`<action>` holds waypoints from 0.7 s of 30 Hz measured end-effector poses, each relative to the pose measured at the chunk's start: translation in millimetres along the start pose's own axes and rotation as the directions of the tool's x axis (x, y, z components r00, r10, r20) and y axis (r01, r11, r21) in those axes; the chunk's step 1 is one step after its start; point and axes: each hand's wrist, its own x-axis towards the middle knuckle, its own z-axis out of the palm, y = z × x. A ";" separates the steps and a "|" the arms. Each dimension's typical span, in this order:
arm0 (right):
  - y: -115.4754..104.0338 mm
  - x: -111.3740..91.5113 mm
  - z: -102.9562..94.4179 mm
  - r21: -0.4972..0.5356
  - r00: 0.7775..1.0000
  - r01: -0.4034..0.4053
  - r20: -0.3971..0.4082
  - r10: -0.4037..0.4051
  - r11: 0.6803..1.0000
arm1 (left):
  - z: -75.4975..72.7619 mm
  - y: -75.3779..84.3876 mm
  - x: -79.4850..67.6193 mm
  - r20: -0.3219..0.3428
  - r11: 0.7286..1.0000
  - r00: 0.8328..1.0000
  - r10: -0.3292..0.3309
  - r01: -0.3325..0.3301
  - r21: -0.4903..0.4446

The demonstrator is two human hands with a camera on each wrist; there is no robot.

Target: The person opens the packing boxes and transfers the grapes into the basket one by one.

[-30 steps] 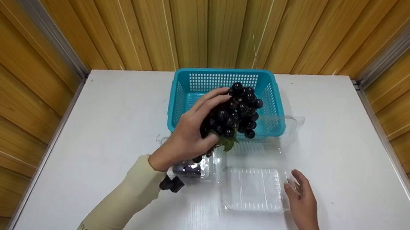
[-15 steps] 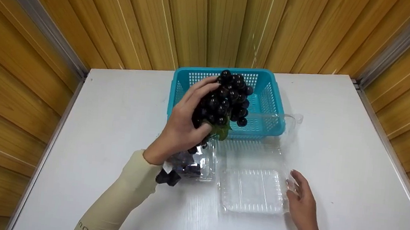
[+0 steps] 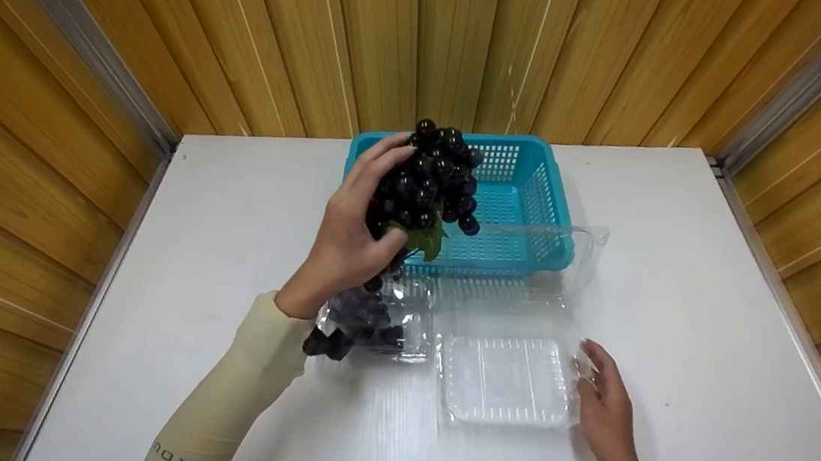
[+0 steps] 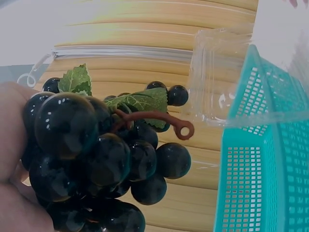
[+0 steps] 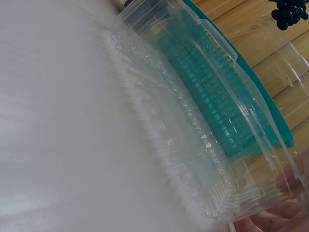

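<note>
A bunch of dark grapes (image 3: pixel 427 179), with green leaves and a brown looped stem, is held in my left hand (image 3: pixel 349 240). The hand hangs above the left part of the teal basket (image 3: pixel 535 190), fingers on the far side of the bunch and thumb near its leaves. In the left wrist view the grapes (image 4: pixel 106 159) hide most of the fingers. An open-lidded clear plastic clamshell box (image 3: pixel 505 383) lies in front of the basket with nothing in its base. My right hand (image 3: pixel 608 408) pinches the right side wall of this box (image 5: pixel 183 145).
Left of the open box stands another clear clamshell box (image 3: pixel 411 336) with dark grapes (image 3: pixel 361 312) in it, partly behind my left forearm. The open box's raised lid (image 3: pixel 585 258) overlaps the basket's front. Wood-patterned walls (image 3: pixel 451 46) enclose the white table (image 3: pixel 240 199) at the back and sides.
My left hand has carried the grapes leftward and slightly back, uncovering more of the basket and the grapes in the left box. My right hand stays at the open box's side.
</note>
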 end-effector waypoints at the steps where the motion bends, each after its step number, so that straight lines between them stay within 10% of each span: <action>1: -0.2 0.2 -0.1 0.001 1.000 -0.002 0.001 0.002 1.000 | -0.5 -0.9 0.4 -0.010 1.000 1.000 0.008 -0.008 0.002; 21: -3.4 -3.0 1.6 0.041 1.000 0.001 -0.013 0.000 0.999 | -3.1 -15.8 0.5 -0.067 0.999 0.997 -0.039 0.041 0.029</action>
